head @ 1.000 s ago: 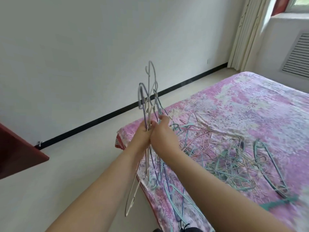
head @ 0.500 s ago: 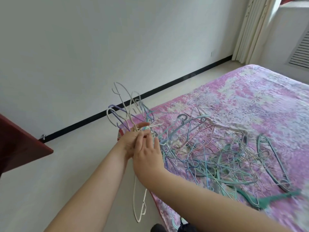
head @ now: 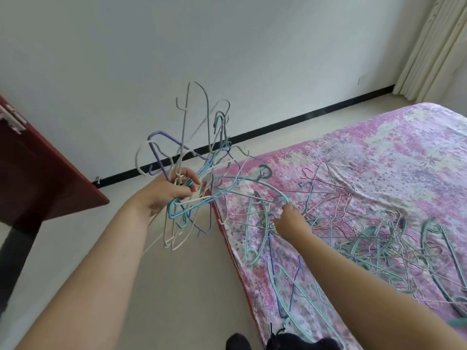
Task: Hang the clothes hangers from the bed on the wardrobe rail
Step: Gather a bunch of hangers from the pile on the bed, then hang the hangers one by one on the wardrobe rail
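Note:
My left hand (head: 168, 192) grips a bundle of hangers (head: 192, 157), white, purple and blue wire ones, held up above the floor beside the bed's corner. Their hooks point up and their bodies dangle below my fist. My right hand (head: 290, 223) reaches down into the tangled pile of hangers (head: 353, 231) on the pink flowered bed (head: 404, 157); its fingertips are among the wires, and whether they pinch one is hidden. Larger teal plastic hangers (head: 290, 289) lie near the bed's front edge. No wardrobe rail is in view.
A dark red wooden door (head: 38, 173) with a metal handle stands at the left. A white wall with a black skirting board (head: 303, 117) runs behind. Cream curtains (head: 434, 46) hang at the far right. Pale floor (head: 177, 286) lies between me and the bed.
My hands have parted. The right one left the bundle and went down to the pile on the bed. The left one keeps the bundle and has shifted left, with the hooks fanned out.

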